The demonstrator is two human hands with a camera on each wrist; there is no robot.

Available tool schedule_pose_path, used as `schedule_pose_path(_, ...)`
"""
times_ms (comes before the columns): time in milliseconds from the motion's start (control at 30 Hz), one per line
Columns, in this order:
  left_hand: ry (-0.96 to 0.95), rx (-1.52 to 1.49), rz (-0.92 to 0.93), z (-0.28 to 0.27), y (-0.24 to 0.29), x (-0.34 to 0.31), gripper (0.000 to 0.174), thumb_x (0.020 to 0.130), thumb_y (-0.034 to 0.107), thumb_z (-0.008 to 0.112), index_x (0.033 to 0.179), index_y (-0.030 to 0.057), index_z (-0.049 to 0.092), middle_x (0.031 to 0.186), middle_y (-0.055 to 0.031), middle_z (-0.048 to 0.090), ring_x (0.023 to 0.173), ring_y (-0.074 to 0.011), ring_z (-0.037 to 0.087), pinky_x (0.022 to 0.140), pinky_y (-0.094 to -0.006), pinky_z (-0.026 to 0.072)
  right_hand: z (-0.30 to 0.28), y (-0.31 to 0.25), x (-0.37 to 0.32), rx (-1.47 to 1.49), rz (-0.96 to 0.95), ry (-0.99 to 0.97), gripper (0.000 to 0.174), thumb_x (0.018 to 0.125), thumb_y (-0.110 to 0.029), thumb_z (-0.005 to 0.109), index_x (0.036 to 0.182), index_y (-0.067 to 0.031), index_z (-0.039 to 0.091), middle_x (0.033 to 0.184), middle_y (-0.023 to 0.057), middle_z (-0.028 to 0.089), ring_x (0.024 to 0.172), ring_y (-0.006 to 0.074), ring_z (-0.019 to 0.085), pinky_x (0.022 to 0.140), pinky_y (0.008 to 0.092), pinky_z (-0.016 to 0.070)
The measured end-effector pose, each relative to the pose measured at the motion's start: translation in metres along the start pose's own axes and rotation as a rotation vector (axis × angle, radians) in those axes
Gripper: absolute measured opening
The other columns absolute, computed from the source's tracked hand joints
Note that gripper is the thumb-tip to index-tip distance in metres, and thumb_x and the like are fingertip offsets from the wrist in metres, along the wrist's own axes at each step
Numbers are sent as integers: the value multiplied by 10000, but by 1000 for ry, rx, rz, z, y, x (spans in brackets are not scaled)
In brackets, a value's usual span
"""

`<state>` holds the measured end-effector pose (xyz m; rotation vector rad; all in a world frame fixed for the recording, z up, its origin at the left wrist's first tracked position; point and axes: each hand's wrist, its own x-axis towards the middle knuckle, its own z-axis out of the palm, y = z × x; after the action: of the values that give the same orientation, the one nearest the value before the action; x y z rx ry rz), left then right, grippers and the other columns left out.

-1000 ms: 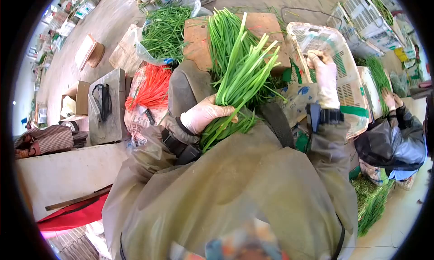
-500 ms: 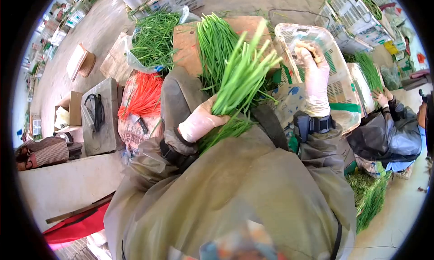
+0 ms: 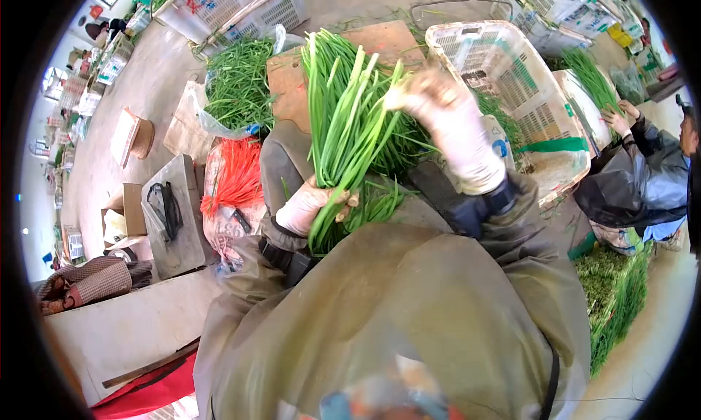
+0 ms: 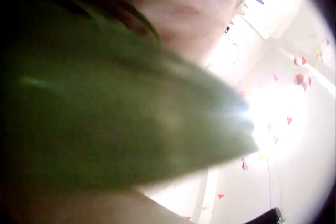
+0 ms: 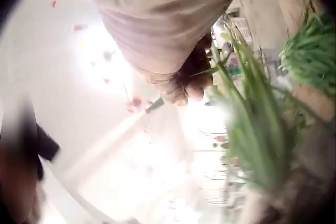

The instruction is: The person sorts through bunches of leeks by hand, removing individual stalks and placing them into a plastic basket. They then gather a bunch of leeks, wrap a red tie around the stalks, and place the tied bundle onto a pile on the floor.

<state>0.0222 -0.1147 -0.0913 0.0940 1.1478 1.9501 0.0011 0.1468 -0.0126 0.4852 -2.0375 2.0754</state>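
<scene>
In the head view my gloved left hand (image 3: 307, 207) grips a bunch of long green garlic chives (image 3: 350, 139) over my lap, thumb across the stalks. Their pale ends fan up and to the right. My gloved right hand (image 3: 449, 113), blurred, is at those pale ends with its fingers curled. In the right wrist view a thin leaf runs from the bunch (image 5: 260, 134) to the bent fingertips (image 5: 195, 90), which pinch it. Green leaves fill most of the left wrist view. More chives lie behind the bunch on a brown board (image 3: 394, 40).
A white plastic crate (image 3: 544, 124) stands to the right, with some greens beside it. Left of the board are a plastic bag of chives (image 3: 237, 88) and red ties (image 3: 237, 175) on a sack. Another person (image 3: 635, 179) sits at the far right, handling greens.
My right hand has moved left from over the crate to the pale ends of the bunch. The left hand keeps its grip, and the bunch now points more upright. The head view has shifted slightly.
</scene>
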Motion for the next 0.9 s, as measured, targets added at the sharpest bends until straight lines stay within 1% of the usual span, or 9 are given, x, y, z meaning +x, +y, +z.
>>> schedule_pose_path(167,-175,-16,37,-16,-10,-8,481,782,311,784,1119,21,601,718,-86,598,514,-152,514,444,-253,370,-41,-25,23,571,-97,205,195,951,-240,612,1032,-72,666,897,48,684,863,165,635,804,302,492)
schedule_pose_path(200,-166,-23,46,-29,-21,-7,663,778,317,773,1309,22,507,678,-67,582,453,-130,470,424,-248,334,-57,-28,26,709,-155,154,183,951,-195,610,1053,-46,641,873,47,663,865,175,629,847,337,501)
schedule_pose_path(267,-184,-112,74,-13,-11,-13,752,787,292,755,1394,24,401,679,-57,585,442,-123,466,424,-248,336,-95,-32,21,843,-174,231,201,950,-180,611,1063,-13,620,845,45,650,885,181,622,892,395,508)
schedule_pose_path(333,-268,-237,123,-11,-8,-13,950,824,246,685,1536,37,92,720,-47,627,428,-109,470,425,-249,341,-104,-34,11,38,-132,197,173,936,-212,609,1047,-102,683,944,59,680,922,168,635,882,330,491)
schedule_pose_path(433,-383,-333,151,-13,-11,-7,904,840,266,658,1532,37,124,770,-59,663,435,-114,483,429,-250,349,-95,21,-14,-1233,291,-69,247,893,-193,640,1118,-104,692,1022,69,687,983,166,636,930,291,471)
schedule_pose_path(567,-378,-366,158,-7,-11,-4,907,835,291,657,1526,24,134,798,-79,677,445,-125,497,432,-249,364,-54,15,-24,4,462,-124,395,952,-297,598,1204,6,628,1143,103,663,1087,174,599,977,303,444)
schedule_pose_path(700,-267,-257,78,3,-6,-4,899,803,297,689,1505,0,214,756,-116,635,469,-150,512,428,-229,388,-21,35,-4,-295,372,-140,606,959,-465,544,1306,32,536,1205,116,621,1188,191,532,1025,317,390)
schedule_pose_path(767,-201,-121,-28,13,4,-3,890,784,268,727,1498,9,264,802,-109,608,550,-154,530,460,-243,426,-18,33,12,-7,445,-422,661,952,-520,535,1368,-11,474,1308,106,565,1242,158,488,1058,332,370)
schedule_pose_path(900,-209,83,-100,17,1,1,633,856,236,682,1385,-3,427,926,-104,641,776,-174,605,695,-290,491,-6,56,16,753,323,-141,609,921,-431,628,1369,-49,471,1244,128,603,1078,215,615,960,368,500)
